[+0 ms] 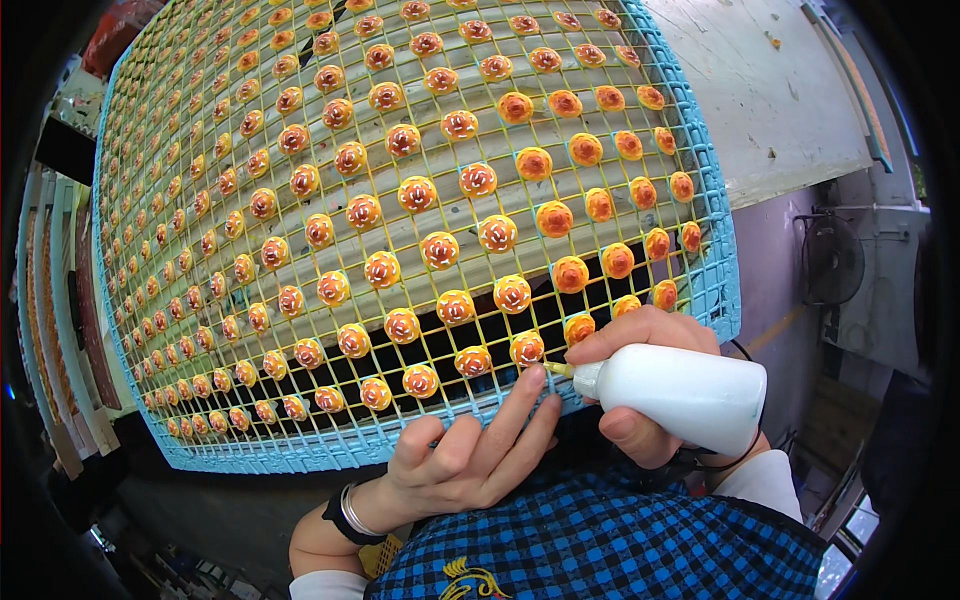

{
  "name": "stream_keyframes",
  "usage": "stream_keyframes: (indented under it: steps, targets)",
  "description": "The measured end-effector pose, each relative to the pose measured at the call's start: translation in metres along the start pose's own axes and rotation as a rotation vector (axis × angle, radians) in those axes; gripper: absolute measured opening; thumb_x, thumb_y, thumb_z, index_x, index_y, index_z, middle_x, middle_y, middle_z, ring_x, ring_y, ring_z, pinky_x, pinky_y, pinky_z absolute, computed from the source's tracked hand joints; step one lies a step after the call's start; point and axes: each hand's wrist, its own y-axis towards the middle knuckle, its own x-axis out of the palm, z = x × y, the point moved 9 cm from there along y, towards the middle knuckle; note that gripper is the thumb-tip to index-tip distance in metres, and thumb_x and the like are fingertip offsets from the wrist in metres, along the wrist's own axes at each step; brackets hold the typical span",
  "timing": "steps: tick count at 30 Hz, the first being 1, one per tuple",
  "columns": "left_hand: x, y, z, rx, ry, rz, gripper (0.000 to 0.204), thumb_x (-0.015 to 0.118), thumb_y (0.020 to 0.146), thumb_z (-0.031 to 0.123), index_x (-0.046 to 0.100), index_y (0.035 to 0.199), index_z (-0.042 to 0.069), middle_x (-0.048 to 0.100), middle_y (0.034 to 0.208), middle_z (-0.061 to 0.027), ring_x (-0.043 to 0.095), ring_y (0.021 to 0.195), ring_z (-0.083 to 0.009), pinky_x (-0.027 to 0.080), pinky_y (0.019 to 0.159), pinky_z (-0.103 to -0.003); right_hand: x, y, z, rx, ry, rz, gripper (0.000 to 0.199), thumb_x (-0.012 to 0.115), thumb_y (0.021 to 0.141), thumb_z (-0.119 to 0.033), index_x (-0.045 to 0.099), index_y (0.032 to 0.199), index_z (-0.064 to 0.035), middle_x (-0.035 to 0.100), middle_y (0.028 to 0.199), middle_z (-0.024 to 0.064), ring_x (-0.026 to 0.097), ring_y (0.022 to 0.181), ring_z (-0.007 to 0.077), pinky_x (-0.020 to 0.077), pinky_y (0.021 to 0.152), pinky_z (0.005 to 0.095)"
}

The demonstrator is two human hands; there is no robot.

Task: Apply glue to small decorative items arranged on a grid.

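Note:
My right hand (pixel 645 335) is wrapped round a white squeeze bottle (pixel 690 400), tilted so its narrow yellowish nozzle points left. The nozzle tip is close to a small orange and yellow bun-shaped piece (pixel 527 348) with white dashes on top. Just below that piece, my left hand (pixel 465 455) has its index finger stretched toward the nozzle tip; its other fingers are loosely bent and hold nothing visible. Many such pieces sit in rows on a wire grid rack (pixel 715 220) with a light blue frame. Those left of the nozzle carry white dashes; several at the right, like one orange piece (pixel 570 273), show none.
Under the rack, a pale surface reaches out to the upper right as a worn white tabletop (pixel 770 100). A dark fan (pixel 833 258) stands at the right. Long blue-edged frames (pixel 45 320) lean at the left.

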Motion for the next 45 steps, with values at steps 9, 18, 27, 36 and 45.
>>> stream_keyframes:
  steps: [9,18,27,36,45]
  targets:
    - [0.000,0.000,0.000,0.002,-0.017,-0.004,0.026,0.052,0.086,0.043,0.064,0.101,0.026,0.062,0.112,0.0128,0.032,0.076,-0.0090,0.027,0.072,-0.025,-0.002,-0.009,0.009,0.141,0.133,0.069,0.036,0.070,0.075,-0.032,0.061,0.087,0.0004,0.063,0.079,0.0106,0.064,0.060,0.0207,0.0501,0.050,0.0263]
    - [-0.001,0.000,0.000,0.003,-0.014,-0.004,0.026,0.052,0.086,0.043,0.064,0.101,0.025,0.062,0.112,0.0128,0.032,0.075,-0.0090,0.027,0.071,-0.024,-0.001,-0.005,0.008,0.134,0.115,0.054,0.037,0.070,0.076,-0.033,0.061,0.088,0.0007,0.063,0.077,0.0109,0.064,0.060,0.0209,0.0503,0.050,0.0265]
    - [0.000,0.001,0.000,-0.001,-0.013,-0.003,0.026,0.052,0.086,0.042,0.064,0.101,0.026,0.062,0.112,0.0131,0.032,0.076,-0.0091,0.026,0.071,-0.024,-0.004,-0.008,0.011,0.201,0.128,0.088,0.034,0.070,0.076,-0.031,0.061,0.088,-0.0003,0.062,0.077,0.0111,0.063,0.057,0.0198,0.0486,0.048,0.0262]
    - [-0.001,0.000,0.000,-0.002,-0.014,-0.011,0.027,0.052,0.086,0.043,0.064,0.102,0.026,0.062,0.112,0.0129,0.032,0.076,-0.0091,0.027,0.072,-0.024,-0.003,-0.006,0.010,0.180,0.110,0.050,0.033,0.070,0.076,-0.030,0.061,0.087,0.0000,0.061,0.076,0.0111,0.062,0.057,0.0200,0.0486,0.048,0.0261]
    - [-0.006,0.009,0.005,0.076,-0.077,0.006,0.031,0.059,0.081,0.044,0.066,0.099,0.020,0.064,0.109,0.0074,0.032,0.076,-0.0112,0.027,0.067,-0.023,-0.024,-0.020,0.021,0.319,0.327,0.130,0.042,0.066,0.079,-0.036,0.061,0.095,0.0030,0.060,0.087,0.0117,0.061,0.073,0.0180,0.0480,0.064,0.0264]
